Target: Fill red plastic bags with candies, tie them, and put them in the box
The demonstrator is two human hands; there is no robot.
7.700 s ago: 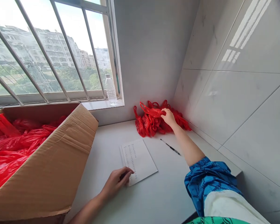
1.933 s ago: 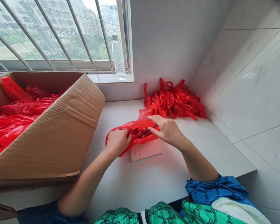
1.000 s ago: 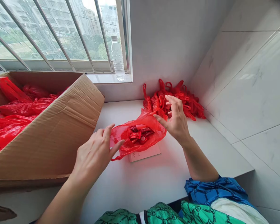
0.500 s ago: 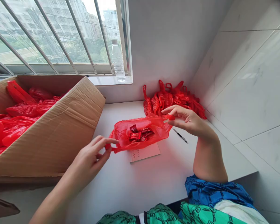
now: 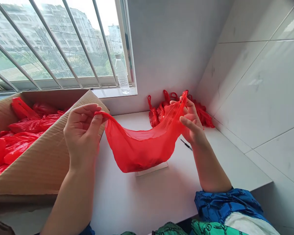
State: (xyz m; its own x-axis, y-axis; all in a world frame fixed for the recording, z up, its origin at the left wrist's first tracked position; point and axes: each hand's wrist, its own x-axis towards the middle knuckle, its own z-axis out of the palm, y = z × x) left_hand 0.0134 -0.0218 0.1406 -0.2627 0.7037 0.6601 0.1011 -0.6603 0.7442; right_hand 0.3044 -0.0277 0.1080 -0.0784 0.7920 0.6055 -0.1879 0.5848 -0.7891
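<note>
A red plastic bag (image 5: 144,147) hangs between my two hands above the white table, sagging in the middle. My left hand (image 5: 84,127) pinches one handle of it, fingers closed, in front of the cardboard box. The other handle stands up in my right hand (image 5: 189,122), whose thumb and fingers press against the plastic. Whatever lies inside the bag is hidden by its red side. Beneath it, part of a pale booklet (image 5: 153,169) shows on the table. A black pen (image 5: 186,144) lies near my right wrist, partly covered.
An open cardboard box (image 5: 46,156) full of red bags (image 5: 26,127) stands on the left. Several tied red bags (image 5: 154,116) are heaped against the back wall. A water bottle (image 5: 122,75) stands on the sill by the barred window. The white table (image 5: 137,202) meets a tiled wall at right.
Both hands have risen, lifting the bag's handles, so its mouth has turned up and the wrapped sweets inside are out of sight. The view has tilted slightly upward.
</note>
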